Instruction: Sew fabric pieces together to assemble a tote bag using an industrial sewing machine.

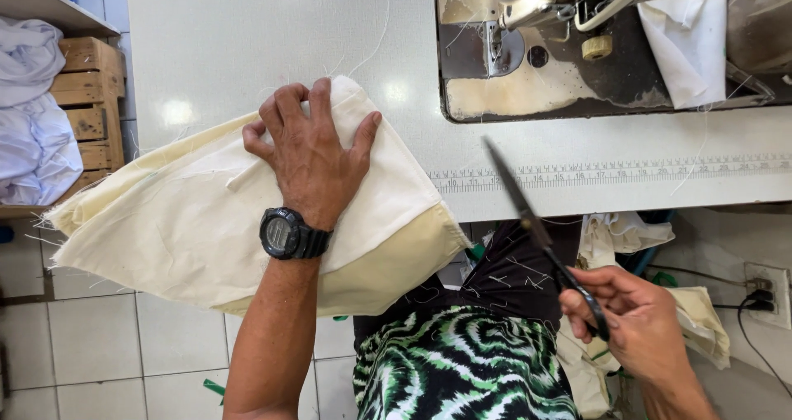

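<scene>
My left hand (309, 152), with a black watch on its wrist, lies flat with fingers spread on a folded piece of cream fabric (190, 222). The fabric rests on the white sewing table (247, 49) and hangs over its near edge. My right hand (635, 313) grips black scissors (536, 222) by the handles, low at the right, in front of the table. Their blades are together and point up and to the left, towards the table edge, apart from the fabric.
A sewing machine (569, 24) stands at the back right with white cloth (685, 40) beside it. A measuring scale (610, 172) runs along the table's front. Wooden crates (91, 98) with white cloth (29, 115) stand at the left. More cream pieces (627, 234) lie by my lap.
</scene>
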